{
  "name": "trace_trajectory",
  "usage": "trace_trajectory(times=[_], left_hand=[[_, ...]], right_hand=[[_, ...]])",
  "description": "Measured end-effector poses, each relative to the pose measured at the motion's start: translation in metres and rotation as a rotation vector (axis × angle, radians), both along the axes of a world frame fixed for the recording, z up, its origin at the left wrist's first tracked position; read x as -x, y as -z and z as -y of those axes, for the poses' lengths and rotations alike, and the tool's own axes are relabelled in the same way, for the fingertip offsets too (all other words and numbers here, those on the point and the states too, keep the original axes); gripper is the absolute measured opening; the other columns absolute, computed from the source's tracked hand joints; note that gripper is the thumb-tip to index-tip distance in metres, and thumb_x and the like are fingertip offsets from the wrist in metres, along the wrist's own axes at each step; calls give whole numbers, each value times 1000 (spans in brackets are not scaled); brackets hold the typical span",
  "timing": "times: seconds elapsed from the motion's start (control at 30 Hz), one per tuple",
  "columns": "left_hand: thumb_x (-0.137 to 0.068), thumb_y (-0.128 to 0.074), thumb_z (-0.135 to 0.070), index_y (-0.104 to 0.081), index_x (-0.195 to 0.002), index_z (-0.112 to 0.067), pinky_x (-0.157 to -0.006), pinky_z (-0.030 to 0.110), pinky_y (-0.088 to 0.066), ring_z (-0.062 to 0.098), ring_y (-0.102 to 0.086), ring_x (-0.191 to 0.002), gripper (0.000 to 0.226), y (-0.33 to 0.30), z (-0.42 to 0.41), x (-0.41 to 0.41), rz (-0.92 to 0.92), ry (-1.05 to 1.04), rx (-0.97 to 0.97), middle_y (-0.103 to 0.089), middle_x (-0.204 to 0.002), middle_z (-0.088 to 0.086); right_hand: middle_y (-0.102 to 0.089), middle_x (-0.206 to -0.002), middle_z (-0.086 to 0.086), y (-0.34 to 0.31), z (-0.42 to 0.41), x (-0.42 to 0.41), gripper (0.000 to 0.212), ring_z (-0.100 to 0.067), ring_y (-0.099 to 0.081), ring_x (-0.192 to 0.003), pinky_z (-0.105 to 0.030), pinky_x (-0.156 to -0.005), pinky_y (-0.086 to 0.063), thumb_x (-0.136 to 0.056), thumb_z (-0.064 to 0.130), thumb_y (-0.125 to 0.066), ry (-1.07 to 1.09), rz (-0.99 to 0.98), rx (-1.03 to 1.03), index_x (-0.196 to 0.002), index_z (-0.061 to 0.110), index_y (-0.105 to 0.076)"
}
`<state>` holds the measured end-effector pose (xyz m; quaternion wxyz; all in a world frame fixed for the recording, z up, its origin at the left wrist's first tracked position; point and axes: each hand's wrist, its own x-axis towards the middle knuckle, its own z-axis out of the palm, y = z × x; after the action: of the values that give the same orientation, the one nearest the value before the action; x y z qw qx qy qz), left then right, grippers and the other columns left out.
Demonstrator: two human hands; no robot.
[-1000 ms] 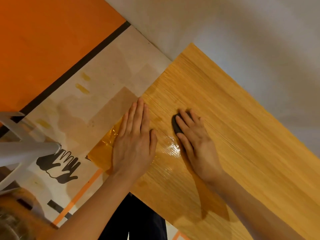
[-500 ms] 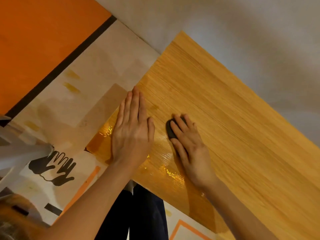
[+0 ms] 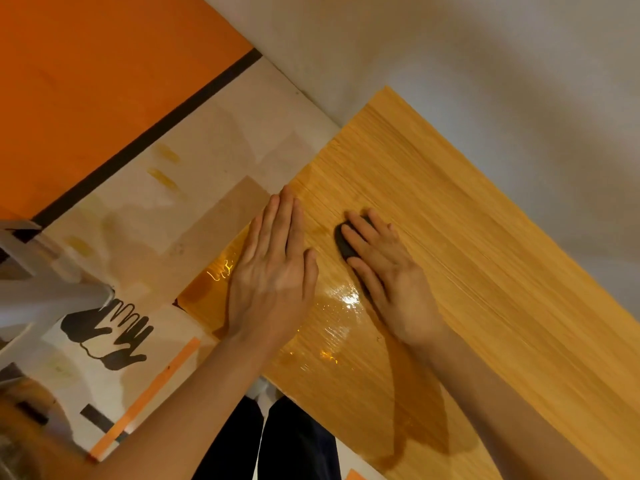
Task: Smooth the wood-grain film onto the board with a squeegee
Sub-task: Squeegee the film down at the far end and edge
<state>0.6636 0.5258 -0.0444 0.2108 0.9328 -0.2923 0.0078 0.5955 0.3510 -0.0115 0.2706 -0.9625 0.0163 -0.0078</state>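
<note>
Surroundings: a pale printed sheet [image 3: 221,147] is spread to the left of the board, marked with a black handprint graphic [image 3: 110,332], orange stripes and a black band [image 3: 145,142]; beyond the band an orange surface [image 3: 86,81] is seen at far left.
White frame: a blurred white frame [image 3: 41,289] is seen at the left edge, over the printed sheet, near the handprint graphic.
Wall or floor: a plain grey-white surface [image 3: 485,81] fills the far right behind the board.
Legs: dark trousers [image 3: 287,445] are seen at the near edge, below the board's near corner.
Board: the board [image 3: 502,271] runs diagonally from the far centre to the near right.
Wood-grain film: the wood-grain film [image 3: 433,188] lies on the board, matt with fine straight grain at the far side; near the hands it is glossy and rippled with bright glints, and an amber translucent edge sticks out to the left past the board.
Left hand: the left hand [image 3: 273,271] is laid flat, fingers straight and together, pressed on the film's left edge.
Right hand: the right hand [image 3: 388,271] is pressed with extended fingers on the squeegee.
Squeegee: the squeegee [image 3: 343,245], small and dark, is mostly covered by the right fingers, on the film just right of the left hand.
</note>
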Motion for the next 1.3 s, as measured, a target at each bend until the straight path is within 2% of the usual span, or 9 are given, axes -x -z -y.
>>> trace_trajectory(times=[0.23,0.33,0.47,0.53,0.7,0.93,1.07,1.17,1.3], left_hand=[[-108,-29,-30,-20,-160,-2,-128,40,-10,22,-13,-157,60,-5,-5,3,-82,-27,-13,-15,-169,13],[-108,-28,-29,-21,-159,-2,-127,38,-10,25,-14,-157,59,-8,-18,16,-78,-116,-37,-15,-169,12],[-107,-31,-30,-26,-158,0,-125,45,-19,29,-18,-154,60,-5,-28,29,-57,-218,-57,-19,-167,17],[-106,-32,-31,-29,-156,1,-124,45,-21,30,-22,-153,59,-3,-27,30,-33,-241,-77,-23,-165,18],[-107,-31,-29,-24,-159,-2,-127,41,-17,25,-17,-156,59,-2,-24,29,-49,-271,-114,-19,-168,13],[-108,-21,-39,-21,-161,-11,-127,24,2,18,-13,-157,60,-7,-23,26,-116,-294,-112,-13,-170,4],[-108,-22,-40,-25,-160,-11,-126,22,3,19,-14,-157,60,-5,-22,27,-124,-299,-37,-16,-170,4],[-108,-25,-39,-27,-159,-11,-126,21,2,20,-16,-157,58,-5,-23,27,-112,-318,-28,-18,-169,3],[-107,-29,-34,-27,-159,-10,-129,32,-5,19,-16,-157,57,-7,-22,28,-91,-302,-50,-20,-169,5]], right_hand=[[-40,-153,-6,7,51,-65,41,-26,-22,-147,-47,-121,-15,-104,24,-40,465,56,-25,-141,11,-49],[-35,-155,-2,7,-2,-44,43,-20,-15,-149,-36,-123,-7,-104,28,-38,229,60,-31,-144,13,-45],[-37,-153,-2,7,-5,-32,45,-20,-17,-149,-38,-123,-11,-103,30,-37,-173,38,20,-143,13,-46],[-39,-153,-2,9,28,-48,44,-22,-17,-149,-41,-123,-14,-103,30,-38,-141,50,60,-143,12,-47],[-40,-152,-7,9,61,-82,45,-27,-19,-148,-46,-119,-22,-104,28,-39,319,79,21,-142,7,-46],[-46,-148,-8,15,-17,-61,43,-24,-28,-145,-40,-122,-18,-102,28,-40,-276,143,15,-138,7,-52],[-41,-151,-6,15,48,-92,45,-25,-23,-147,-48,-120,-21,-103,30,-39,-67,92,39,-141,9,-48],[-42,-151,-9,12,54,-101,45,-29,-22,-147,-44,-122,-13,-103,28,-39,104,98,19,-141,7,-48],[-48,-146,-11,19,-14,-83,39,-31,-31,-143,-48,-119,-24,-101,23,-48,-209,178,39,-135,6,-54]])
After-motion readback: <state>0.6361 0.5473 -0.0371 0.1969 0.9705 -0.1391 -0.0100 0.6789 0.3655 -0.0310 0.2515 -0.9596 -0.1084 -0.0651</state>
